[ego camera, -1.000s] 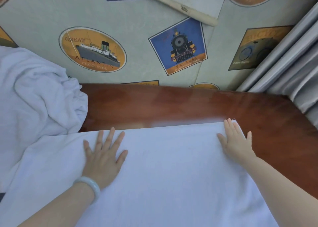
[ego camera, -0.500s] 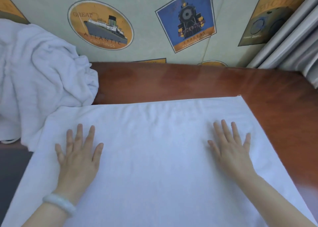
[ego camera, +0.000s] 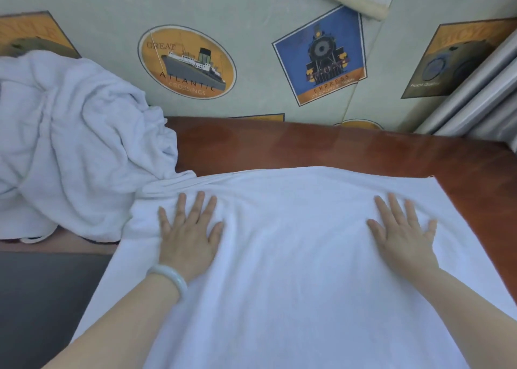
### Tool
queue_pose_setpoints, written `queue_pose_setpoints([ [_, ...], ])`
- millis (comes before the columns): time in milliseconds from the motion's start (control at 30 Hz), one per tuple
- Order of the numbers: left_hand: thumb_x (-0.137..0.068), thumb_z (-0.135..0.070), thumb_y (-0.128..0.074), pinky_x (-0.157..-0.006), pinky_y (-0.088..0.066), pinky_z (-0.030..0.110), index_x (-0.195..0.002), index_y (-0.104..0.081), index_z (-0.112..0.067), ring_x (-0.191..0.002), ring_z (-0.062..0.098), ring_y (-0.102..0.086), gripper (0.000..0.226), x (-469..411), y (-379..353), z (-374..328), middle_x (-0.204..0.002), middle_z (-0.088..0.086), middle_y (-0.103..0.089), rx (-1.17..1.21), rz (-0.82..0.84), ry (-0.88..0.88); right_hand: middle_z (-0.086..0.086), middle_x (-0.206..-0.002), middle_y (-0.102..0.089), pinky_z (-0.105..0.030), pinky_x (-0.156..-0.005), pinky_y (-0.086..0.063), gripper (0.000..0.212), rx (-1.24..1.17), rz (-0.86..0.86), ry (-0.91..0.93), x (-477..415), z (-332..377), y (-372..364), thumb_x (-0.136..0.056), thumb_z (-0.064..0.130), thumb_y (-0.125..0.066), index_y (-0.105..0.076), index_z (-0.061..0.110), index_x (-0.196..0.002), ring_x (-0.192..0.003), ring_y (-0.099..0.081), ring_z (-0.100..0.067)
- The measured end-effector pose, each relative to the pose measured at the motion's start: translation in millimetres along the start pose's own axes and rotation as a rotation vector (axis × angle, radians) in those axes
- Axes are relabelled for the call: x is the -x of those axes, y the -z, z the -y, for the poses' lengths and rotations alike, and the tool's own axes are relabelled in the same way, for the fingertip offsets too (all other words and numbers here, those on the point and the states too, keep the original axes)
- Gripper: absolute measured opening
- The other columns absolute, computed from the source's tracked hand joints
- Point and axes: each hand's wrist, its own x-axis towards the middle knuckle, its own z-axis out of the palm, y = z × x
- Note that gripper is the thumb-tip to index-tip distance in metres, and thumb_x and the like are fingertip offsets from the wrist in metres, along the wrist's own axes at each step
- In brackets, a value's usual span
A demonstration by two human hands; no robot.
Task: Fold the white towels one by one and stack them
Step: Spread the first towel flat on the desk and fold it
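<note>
Left grip [ego camera: 190, 234], right grip [ego camera: 402, 234] — flat, splayed

A spread towel [ego camera: 293, 256] lies on the surface [ego camera: 321, 147]. The left hand [ego camera: 190, 234] rests flat on its left part, the right hand [ego camera: 402, 234] on its right. A crumpled pile of towels [ego camera: 72, 144] sits to the left, touching the towel's far left corner. A wall [ego camera: 251, 46] stands behind the surface.

White towel [ego camera: 293, 256] on red-brown table [ego camera: 307, 144] — pale-green wallpaper [ego camera: 112, 13], orange-and-blue travel emblems

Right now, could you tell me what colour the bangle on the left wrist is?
The bangle is pale milky green, seen in the head view.
</note>
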Motion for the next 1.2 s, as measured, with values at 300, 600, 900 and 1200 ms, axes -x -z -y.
queue_pose_setpoints([
  [300,-0.094,-0.062,-0.008,-0.117,0.004,0.061,-0.155,0.000,-0.043,-0.151,0.018,0.007,0.064,-92,3,14,-0.163,-0.016,0.009,0.036,0.039,-0.057,0.015,-0.165,0.004,-0.062,-0.117,0.003,0.066,0.033,0.022,0.034,-77,-2,6,-0.093,0.067,-0.005,-0.003,0.044,-0.155,-0.152,0.006,-0.016],
  [600,-0.097,-0.057,-0.022,-0.115,-0.011,0.065,-0.154,-0.029,-0.030,-0.151,0.028,-0.015,0.063,85,-2,-67,-0.163,-0.002,-0.020,0.147,-0.093,-0.328,-0.005,-0.162,-0.025,-0.061,-0.118,-0.008,0.066,-0.093,-0.135,0.339,129,105,-8,-0.100,0.055,-0.018,-0.031,0.018,-0.154,-0.151,-0.018,-0.025],
  [900,-0.102,-0.052,-0.022,-0.119,0.003,0.057,-0.157,-0.009,-0.031,-0.152,0.023,0.004,0.060,120,2,-63,-0.165,-0.005,0.000,0.122,0.027,-0.197,-0.002,-0.166,0.002,-0.057,-0.119,0.008,0.067,-0.109,0.038,0.194,147,128,5,-0.101,0.055,-0.014,-0.005,0.021,-0.158,-0.152,0.010,-0.021],
  [1200,-0.099,-0.048,-0.016,-0.118,-0.012,0.057,-0.155,-0.024,-0.024,-0.150,0.024,-0.017,0.061,296,-15,69,-0.163,0.002,-0.018,0.121,0.006,0.145,0.003,-0.166,0.001,-0.054,-0.121,0.004,0.062,-0.028,0.088,0.422,270,146,-29,-0.102,0.052,-0.013,-0.004,0.028,-0.158,-0.152,0.008,-0.016],
])
